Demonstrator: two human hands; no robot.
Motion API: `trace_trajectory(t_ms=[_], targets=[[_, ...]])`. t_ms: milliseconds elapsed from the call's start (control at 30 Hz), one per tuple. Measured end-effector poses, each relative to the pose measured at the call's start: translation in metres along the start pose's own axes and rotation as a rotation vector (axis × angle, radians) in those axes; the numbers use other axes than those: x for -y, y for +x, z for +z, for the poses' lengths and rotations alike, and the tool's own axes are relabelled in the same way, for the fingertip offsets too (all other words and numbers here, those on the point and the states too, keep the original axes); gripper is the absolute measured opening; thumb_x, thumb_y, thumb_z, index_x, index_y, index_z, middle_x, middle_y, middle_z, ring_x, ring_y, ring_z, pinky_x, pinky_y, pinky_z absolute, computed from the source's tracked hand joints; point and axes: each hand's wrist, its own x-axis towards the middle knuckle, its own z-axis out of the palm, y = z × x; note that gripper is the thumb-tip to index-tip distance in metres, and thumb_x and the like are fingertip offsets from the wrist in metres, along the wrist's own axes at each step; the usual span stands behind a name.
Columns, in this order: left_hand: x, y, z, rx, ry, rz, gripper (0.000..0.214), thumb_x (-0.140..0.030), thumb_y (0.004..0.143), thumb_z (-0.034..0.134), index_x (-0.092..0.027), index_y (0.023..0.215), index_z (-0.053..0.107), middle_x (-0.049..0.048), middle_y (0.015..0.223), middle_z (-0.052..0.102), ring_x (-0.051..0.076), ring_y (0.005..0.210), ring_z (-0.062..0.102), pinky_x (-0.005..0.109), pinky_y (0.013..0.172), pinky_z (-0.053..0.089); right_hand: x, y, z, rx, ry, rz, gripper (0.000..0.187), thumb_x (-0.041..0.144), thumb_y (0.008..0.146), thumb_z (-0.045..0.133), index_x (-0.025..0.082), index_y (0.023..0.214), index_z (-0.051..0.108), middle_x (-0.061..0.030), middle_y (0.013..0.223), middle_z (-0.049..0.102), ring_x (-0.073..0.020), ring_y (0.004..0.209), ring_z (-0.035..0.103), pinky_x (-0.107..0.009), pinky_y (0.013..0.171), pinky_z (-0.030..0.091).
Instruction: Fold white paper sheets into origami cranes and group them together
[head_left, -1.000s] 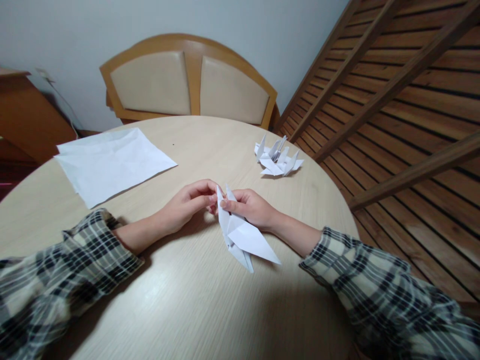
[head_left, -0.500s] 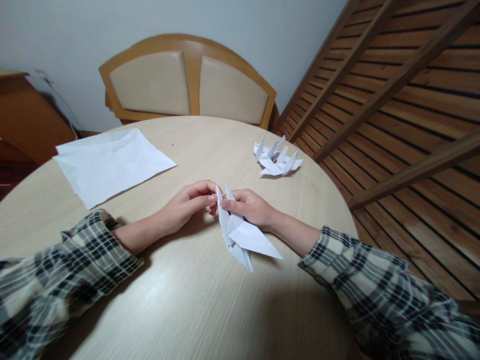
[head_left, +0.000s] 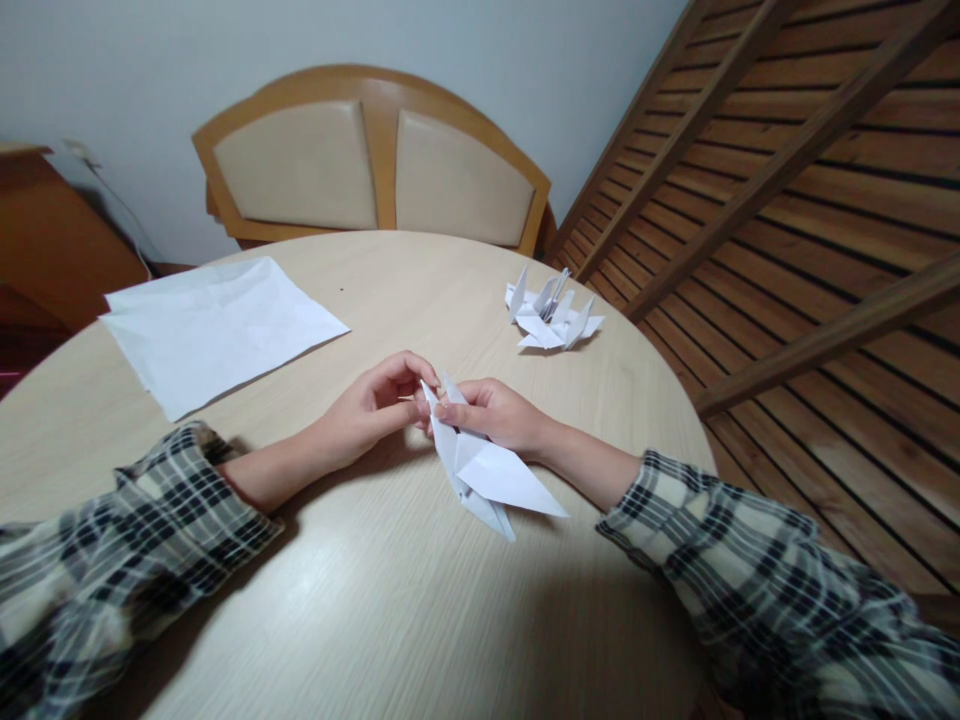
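A white folded paper crane (head_left: 495, 465) is held between my two hands over the middle of the table. My right hand (head_left: 499, 412) grips its upper part, thumb on top and the other fingers hidden behind the paper. At the crane's upper left point, my left hand (head_left: 382, 405) has its thumb and fingers closed on the narrow tip. The wide wing and another folded point reach down toward the lower right, free of both hands.
White paper sheets (head_left: 225, 330) lie at the table's left. Several folded paper cranes (head_left: 555, 315) sit in a cluster at the back right. Behind the round table (head_left: 360, 600) stands a padded wooden chair (head_left: 386, 150), and a slatted wooden partition (head_left: 787, 200) rises on the right.
The narrow tip in my left fingers has shifted slightly up and left, and the crane has tilted a little. My right hand keeps its hold.
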Motion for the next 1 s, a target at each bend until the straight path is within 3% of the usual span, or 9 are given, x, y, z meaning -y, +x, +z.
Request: trace_trajectory(t_ms=[133,333,533,800,1000], targets=[[-0.002,0.0,-0.002,-0.019,0.152,0.082,0.013,-0.026,0.087,0.074,-0.017,0.089,0.064,0.0021,0.083,0.067,0.012,0.07,0.063,0.023,0.062,0.052,0.004,-0.001,0.001,-0.033,-0.045,-0.029,0.058,0.07,0.071,0.076,0.014,0.084,0.066,0.0049,0.062,0.054,-0.0067,0.049,0.042,-0.021,0.045,0.028],[-0.01,-0.001,-0.004,-0.071,0.516,0.198,0.005,-0.024,0.089,0.068,-0.019,0.089,0.069,0.0048,0.09,0.067,0.015,0.081,0.062,0.024,0.068,0.052,0.013,-0.002,0.005,-0.134,-0.243,-0.182,0.057,0.072,0.076,0.07,0.018,0.068,0.054,0.0062,0.061,0.042,-0.0075,0.054,0.037,-0.023,0.049,0.027],[-0.013,0.0,-0.001,-0.129,0.728,0.304,0.005,-0.023,0.089,0.064,-0.021,0.085,0.067,0.0033,0.082,0.066,0.015,0.074,0.059,0.026,0.063,0.047,0.015,-0.005,0.007,-0.229,-0.363,-0.232,0.057,0.074,0.08,0.064,0.017,0.07,0.058,0.0026,0.068,0.048,-0.0098,0.062,0.041,-0.024,0.055,0.032],[-0.016,0.0,0.001,-0.209,0.83,0.39,0.013,-0.026,0.088,0.067,-0.022,0.076,0.063,0.0019,0.073,0.063,0.016,0.068,0.057,0.029,0.063,0.045,0.01,-0.001,0.004,-0.193,-0.233,-0.208,0.06,0.078,0.079,0.061,0.019,0.068,0.052,0.0046,0.063,0.044,-0.0089,0.057,0.039,-0.024,0.051,0.029],[-0.017,-0.002,0.003,-0.193,0.868,0.378,0.013,-0.026,0.088,0.065,-0.022,0.076,0.065,0.002,0.073,0.064,0.016,0.067,0.057,0.028,0.063,0.045,0.01,0.0,0.006,-0.178,-0.136,-0.156,0.061,0.078,0.073,0.068,0.019,0.072,0.054,0.0053,0.065,0.046,-0.0081,0.057,0.039,-0.023,0.051,0.03]])
